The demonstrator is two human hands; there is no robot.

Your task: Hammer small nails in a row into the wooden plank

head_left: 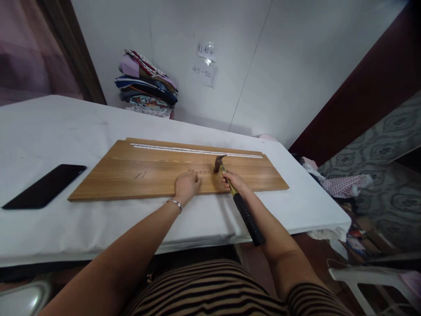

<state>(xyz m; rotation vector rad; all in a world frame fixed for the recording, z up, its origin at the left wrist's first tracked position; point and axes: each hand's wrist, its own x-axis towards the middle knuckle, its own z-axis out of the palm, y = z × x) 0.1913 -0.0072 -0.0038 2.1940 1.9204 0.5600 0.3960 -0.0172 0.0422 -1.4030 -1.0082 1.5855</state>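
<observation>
A hammer (244, 211) with a black grip and a yellowish shaft is held in my right hand (234, 181), gripped high on the shaft. Its dark claw head hangs just above a wooden board (108, 180), past the right end of a row of small nails (204, 172). On the board's near half rests my left hand (187, 184), a bracelet at its wrist. Its fingers are curled together beside the row; whatever is between their tips is too small to make out. Two loose nails (140, 175) lie on the board's left part.
Two pale, ruler-like strips (197, 151) run along the board's far side. A black phone or tablet (44, 186) lies left of the board on the white-covered table (108, 232). Folded cloths (148, 85) are stacked against the wall. A white plastic chair (368, 281) stands lower right.
</observation>
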